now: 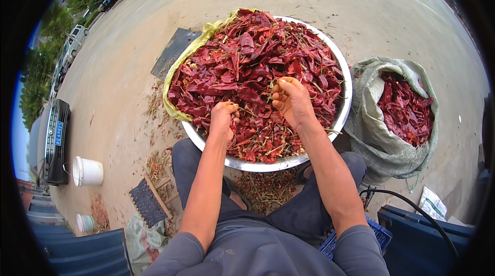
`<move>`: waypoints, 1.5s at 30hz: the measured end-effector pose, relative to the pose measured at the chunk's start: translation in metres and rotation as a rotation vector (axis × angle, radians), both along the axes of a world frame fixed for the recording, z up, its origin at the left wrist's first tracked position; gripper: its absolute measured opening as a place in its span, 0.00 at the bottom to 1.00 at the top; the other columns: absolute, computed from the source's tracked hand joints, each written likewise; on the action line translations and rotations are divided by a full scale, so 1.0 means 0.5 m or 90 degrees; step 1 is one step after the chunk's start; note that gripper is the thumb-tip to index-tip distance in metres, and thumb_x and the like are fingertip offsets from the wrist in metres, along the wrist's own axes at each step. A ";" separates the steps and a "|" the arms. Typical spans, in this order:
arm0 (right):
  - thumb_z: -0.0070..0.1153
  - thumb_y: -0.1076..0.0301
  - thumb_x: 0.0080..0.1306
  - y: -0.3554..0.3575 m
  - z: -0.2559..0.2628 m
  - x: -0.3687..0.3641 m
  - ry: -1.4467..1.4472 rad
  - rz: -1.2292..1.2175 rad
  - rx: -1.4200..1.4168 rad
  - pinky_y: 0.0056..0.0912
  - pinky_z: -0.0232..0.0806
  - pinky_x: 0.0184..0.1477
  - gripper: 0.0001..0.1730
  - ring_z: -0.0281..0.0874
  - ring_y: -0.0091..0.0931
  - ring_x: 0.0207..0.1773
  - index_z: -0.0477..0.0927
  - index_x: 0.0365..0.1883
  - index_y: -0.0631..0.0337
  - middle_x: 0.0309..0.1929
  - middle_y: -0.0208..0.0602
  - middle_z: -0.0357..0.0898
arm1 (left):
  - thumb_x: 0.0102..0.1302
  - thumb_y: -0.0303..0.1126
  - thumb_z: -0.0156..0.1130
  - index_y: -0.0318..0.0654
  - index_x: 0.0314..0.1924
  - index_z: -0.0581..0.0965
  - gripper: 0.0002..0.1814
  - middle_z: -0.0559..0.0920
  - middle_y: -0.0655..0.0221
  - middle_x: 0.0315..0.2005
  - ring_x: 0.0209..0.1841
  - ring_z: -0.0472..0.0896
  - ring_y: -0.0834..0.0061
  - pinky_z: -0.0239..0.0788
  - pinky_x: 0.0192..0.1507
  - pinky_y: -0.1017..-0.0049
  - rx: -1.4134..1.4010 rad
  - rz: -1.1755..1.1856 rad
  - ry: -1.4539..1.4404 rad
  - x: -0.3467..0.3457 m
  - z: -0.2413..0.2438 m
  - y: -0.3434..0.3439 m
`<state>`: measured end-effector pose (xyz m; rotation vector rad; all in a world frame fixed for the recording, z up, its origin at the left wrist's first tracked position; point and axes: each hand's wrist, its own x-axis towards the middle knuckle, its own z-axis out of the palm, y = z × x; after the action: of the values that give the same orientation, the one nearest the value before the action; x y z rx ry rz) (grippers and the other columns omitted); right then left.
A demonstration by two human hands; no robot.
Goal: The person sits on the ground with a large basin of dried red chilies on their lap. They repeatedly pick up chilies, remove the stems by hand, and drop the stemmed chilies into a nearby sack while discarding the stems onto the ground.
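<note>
A wide metal basin (267,167) sits before me, heaped with dried red chili peppers (247,63) and bits of stem. My left hand (223,121) is over the near left of the heap, its fingers closed around a dark red chili piece (233,124). A thin stalk shows by its fingertips. To the right, my right hand (291,100) hovers above the heap with thumb and forefinger pinched and the other fingers curled. Whether something small is between those fingertips cannot be made out. Yellow woven sacking (174,107) drapes over the basin's left rim.
A woven sack (363,136) of chilies stands right of the basin. Stem scraps (267,187) litter the ground between my feet. At left are a white bucket (89,172), a dark ridged mat (150,201) and a parked car (52,144). A blue plastic crate (377,233) sits beside me.
</note>
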<state>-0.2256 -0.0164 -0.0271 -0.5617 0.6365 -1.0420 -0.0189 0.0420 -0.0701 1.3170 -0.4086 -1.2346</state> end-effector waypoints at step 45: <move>0.51 0.53 0.71 0.056 -0.003 0.007 0.722 0.146 -0.749 0.49 0.67 0.28 0.24 0.76 0.48 0.24 0.77 0.22 0.64 0.19 0.50 0.76 | 0.60 0.28 0.67 0.33 0.35 0.81 0.06 0.74 0.66 0.23 0.28 0.74 0.73 0.66 0.34 0.69 -0.127 -0.361 -0.649 -0.074 0.109 0.090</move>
<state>-0.2221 0.0117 -0.0286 -2.2899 0.8403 -0.7196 -0.0558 0.0872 -0.0155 1.6368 -1.6706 -0.8209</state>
